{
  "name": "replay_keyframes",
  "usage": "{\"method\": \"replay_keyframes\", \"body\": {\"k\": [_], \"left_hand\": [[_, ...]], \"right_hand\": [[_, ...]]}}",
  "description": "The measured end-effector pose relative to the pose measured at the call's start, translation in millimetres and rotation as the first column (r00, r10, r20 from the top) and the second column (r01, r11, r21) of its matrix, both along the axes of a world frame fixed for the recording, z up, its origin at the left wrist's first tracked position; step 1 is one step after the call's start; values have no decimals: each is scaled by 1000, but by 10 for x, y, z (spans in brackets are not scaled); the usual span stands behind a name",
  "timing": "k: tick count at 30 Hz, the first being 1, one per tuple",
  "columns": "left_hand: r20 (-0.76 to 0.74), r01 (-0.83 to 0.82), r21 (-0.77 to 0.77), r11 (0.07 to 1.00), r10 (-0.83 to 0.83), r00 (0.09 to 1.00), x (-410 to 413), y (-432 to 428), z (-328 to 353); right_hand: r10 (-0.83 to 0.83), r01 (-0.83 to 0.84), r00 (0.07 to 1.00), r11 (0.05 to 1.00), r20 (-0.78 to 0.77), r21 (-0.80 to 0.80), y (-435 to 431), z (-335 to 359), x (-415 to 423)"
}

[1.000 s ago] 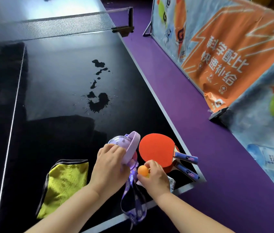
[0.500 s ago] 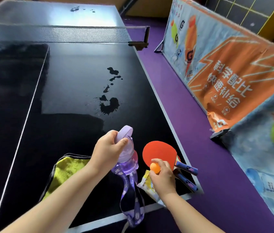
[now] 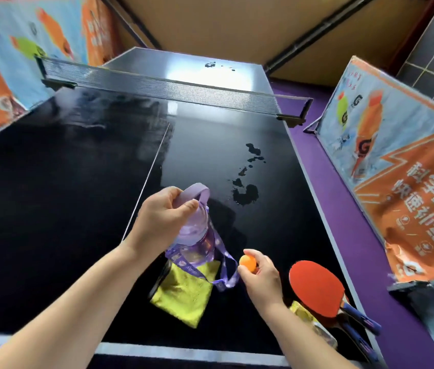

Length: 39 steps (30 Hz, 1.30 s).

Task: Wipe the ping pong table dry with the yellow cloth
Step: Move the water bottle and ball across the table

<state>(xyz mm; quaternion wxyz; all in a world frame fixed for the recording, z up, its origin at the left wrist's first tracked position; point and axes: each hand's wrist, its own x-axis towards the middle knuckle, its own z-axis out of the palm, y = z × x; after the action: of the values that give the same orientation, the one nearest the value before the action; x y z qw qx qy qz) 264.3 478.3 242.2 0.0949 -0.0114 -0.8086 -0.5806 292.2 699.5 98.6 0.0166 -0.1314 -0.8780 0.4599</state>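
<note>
The black ping pong table (image 3: 64,209) stretches ahead, with water puddles (image 3: 246,194) on its right half. A yellow cloth (image 3: 184,294) lies folded near the front edge. My left hand (image 3: 161,218) grips the lid handle of a purple water bottle (image 3: 193,243) and holds it above the cloth, its strap hanging down. My right hand (image 3: 260,278) pinches an orange ball (image 3: 248,262) just right of the cloth.
Red paddles (image 3: 317,288) with blue handles lie at the front right corner beside a yellow packet (image 3: 306,315). The net (image 3: 173,87) crosses the table's middle. More droplets (image 3: 210,65) sit on the far half. Orange barrier banners (image 3: 397,182) stand on the purple floor at right and left.
My left hand has lifted the purple bottle off the table and carried it left over the cloth. My right hand has raised the orange ball away from the paddles. The view has tilted up.
</note>
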Motion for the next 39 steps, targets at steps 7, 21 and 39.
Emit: {"method": "replay_keyframes", "body": {"k": [7, 21, 39], "left_hand": [[-62, -103, 23, 994, 104, 993, 594, -1647, 313], [65, -412, -87, 907, 418, 906, 1742, -4622, 171], [152, -601, -37, 798, 599, 786, 727, -6836, -198]], "right_hand": [[178, -181, 983, 982, -52, -47, -1676, 209, 194], [489, -484, 872, 864, 7, -137, -4597, 123, 777], [656, -649, 745, 755, 121, -100, -7086, -285, -482]]}}
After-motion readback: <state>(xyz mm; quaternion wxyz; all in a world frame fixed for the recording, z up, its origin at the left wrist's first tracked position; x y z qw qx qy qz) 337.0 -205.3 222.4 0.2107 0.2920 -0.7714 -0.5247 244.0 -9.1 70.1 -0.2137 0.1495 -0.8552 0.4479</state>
